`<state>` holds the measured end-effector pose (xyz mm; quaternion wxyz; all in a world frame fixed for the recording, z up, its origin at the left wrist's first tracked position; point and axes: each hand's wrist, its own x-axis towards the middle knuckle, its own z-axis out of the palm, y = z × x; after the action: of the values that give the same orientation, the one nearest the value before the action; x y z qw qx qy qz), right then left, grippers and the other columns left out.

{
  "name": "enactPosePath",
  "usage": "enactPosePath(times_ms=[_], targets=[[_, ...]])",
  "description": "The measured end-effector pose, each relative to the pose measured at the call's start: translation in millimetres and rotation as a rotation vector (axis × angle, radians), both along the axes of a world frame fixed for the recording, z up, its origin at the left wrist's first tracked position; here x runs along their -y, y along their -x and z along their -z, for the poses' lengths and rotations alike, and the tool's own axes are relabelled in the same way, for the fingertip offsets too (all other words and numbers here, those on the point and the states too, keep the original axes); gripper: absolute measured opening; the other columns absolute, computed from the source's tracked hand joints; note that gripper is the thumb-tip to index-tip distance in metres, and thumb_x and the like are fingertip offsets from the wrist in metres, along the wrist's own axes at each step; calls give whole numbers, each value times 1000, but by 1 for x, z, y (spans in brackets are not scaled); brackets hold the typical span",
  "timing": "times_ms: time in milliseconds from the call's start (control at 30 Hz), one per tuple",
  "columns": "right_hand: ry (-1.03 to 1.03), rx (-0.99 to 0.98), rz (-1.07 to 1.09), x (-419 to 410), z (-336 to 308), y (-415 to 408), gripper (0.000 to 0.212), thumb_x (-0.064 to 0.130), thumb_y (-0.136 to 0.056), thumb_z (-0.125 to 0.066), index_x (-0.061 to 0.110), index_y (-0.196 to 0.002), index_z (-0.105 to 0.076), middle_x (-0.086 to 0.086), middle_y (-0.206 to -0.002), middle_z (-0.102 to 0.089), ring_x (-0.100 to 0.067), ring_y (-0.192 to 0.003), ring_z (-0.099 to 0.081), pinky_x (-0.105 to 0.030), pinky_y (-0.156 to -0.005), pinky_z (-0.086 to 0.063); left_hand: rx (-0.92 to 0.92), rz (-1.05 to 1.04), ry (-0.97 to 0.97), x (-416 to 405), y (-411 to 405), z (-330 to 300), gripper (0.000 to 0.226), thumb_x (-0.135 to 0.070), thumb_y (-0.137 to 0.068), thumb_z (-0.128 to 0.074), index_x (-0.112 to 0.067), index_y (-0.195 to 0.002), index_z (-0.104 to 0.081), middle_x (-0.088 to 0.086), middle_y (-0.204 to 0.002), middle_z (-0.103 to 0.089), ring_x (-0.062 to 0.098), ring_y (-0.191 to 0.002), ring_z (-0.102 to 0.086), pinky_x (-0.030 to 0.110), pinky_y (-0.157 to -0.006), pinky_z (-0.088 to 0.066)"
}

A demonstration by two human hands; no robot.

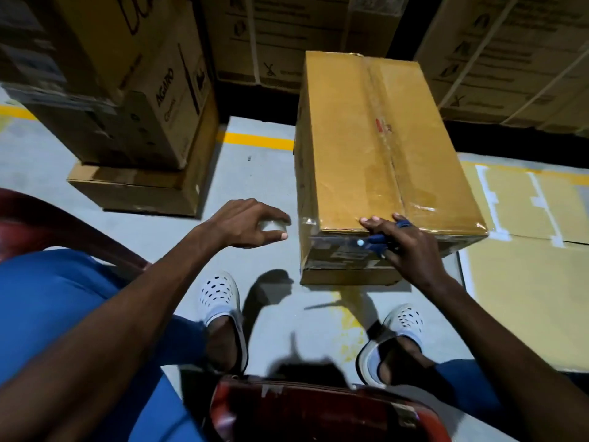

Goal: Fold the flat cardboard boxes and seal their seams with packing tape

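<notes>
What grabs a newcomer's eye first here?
The big taped cardboard box standing on the grey floor, centre right. The right hand rests at its near top edge gripping a blue-handled tool, while the left hand hovers open just left of the box, fingers spread. Flat cardboard sheets lie at right.
</notes>
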<state>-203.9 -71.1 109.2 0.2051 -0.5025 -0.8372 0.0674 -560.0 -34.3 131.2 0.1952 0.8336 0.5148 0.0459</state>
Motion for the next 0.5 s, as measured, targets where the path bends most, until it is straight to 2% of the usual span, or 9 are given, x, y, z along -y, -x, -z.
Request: enactPosePath(times_ms=[67,133,167,233,300,367,400,433,500], targets=[[68,-104,92,4,-8,13,46,13,-75,-75,27,-119,-67,-4,-108,-75,-31,-103,-71,-45,-75,-59,44,-54,63,-2,-3,2,37,-66,-87,-56,-45,-115,-69,-21,-116,-70,15,-104,-65,27,-74,-39],[58,-238,155,14,-19,26,33,21,-76,-74,29,-105,-61,3,-78,-66,-23,-68,-64,-30,-56,-45,111,-113,91,-2,-3,3,42,-70,-82,-49,-44,-106,-72,-23,-109,-72,13,-101,-66,28,-72,-43],[61,-292,171,21,-26,32,30,28,-79,-80,29,-99,-58,6,-70,-58,-16,-58,-55,-28,-52,-40,141,-143,98,-2,-4,3,43,-71,-80,-48,-44,-103,-73,-23,-106,-73,13,-99,-66,28,-72,-45],[198,-415,224,35,-34,43,38,50,-78,-82,26,-87,-54,7,-62,-48,-10,-53,-47,-28,-55,-40,181,-182,110,0,-5,2,43,-72,-79,-51,-43,-100,-74,-21,-103,-73,14,-98,-66,30,-75,-48],[465,-566,312,50,-46,60,49,65,-72,-77,23,-82,-56,-2,-63,-55,-16,-59,-57,-34,-62,-49,206,-201,117,2,-5,2,40,-70,-81,-56,-40,-99,-76,-20,-103,-74,15,-97,-66,30,-75,-48],[813,-749,389,65,-60,79,65,72,-66,-75,16,-99,-66,-9,-79,-74,-26,-80,-73,-51,-76,-59,213,-214,119,2,-4,0,34,-65,-85,-62,-38,-99,-77,-18,-104,-74,15,-96,-66,30,-73,-47],[1008,-816,407,73,-66,87,79,77,-63,-73,12,-108,-66,-10,-87,-77,-27,-88,-75,-52,-75,-59,215,-224,120,2,-4,-1,32,-63,-86,-63,-37,-98,-77,-17,-104,-74,15,-96,-66,29,-72,-46],[1183,-856,397,82,-69,93,89,82,-62,-68,9,-114,-64,-13,-93,-78,-27,-92,-75,-46,-70,-60,215,-234,124,2,-5,-3,31,-61,-87,-64,-36,-98,-78,-16,-105,-75,15,-95,-66,28,-71,-44],[1400,-847,344,100,-71,102,86,84,-74,-53,9,-116,-61,-17,-100,-77,-28,-98,-74,-40,-71,-59,219,-257,151,1,-6,-5,29,-59,-87,-65,-35,-97,-78,-15,-105,-74,15,-94,-65,27,-68,-41]])
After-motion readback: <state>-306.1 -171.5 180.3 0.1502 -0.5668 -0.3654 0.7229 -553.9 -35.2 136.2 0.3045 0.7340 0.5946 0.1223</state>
